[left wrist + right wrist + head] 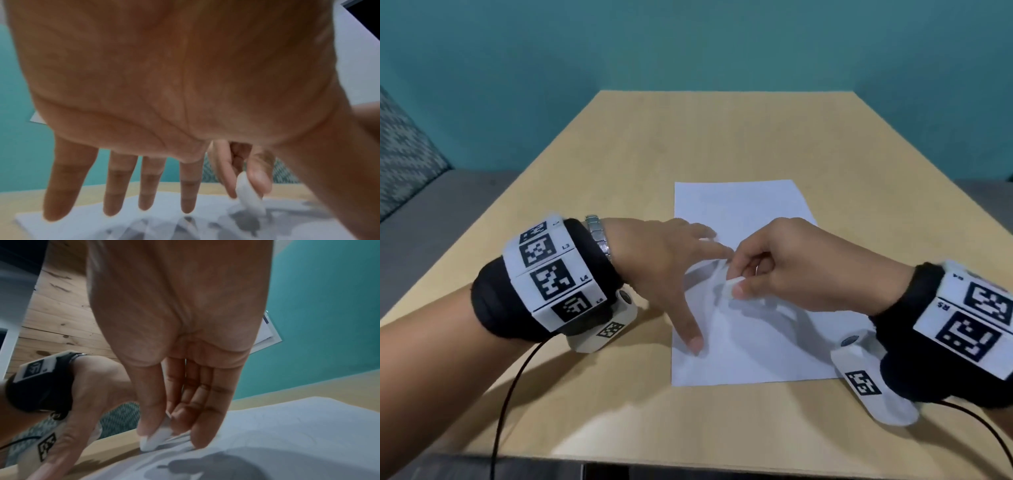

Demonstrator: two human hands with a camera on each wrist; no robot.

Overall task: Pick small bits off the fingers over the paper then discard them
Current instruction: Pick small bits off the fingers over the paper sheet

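A white sheet of paper (750,205) lies on the wooden table (619,154). My left hand (681,274) hovers over the sheet's left part with straight, spread fingers (121,186), palm down, holding nothing; its thumb tip points at the paper near the left edge. My right hand (734,282) is just right of the left index fingertip. Its thumb and fingers pinch a small white oblong bit (729,287) a little above the paper. The bit (156,437) shows between thumb and fingertips in the right wrist view, and the same bit (249,198) appears beside the left fingers.
Shadows of both hands fall on the paper's middle. A patterned cushion (404,154) and a grey seat sit left of the table, with a teal wall (688,44) behind. Black cables (506,394) trail from both wrist units over the table's near edge.
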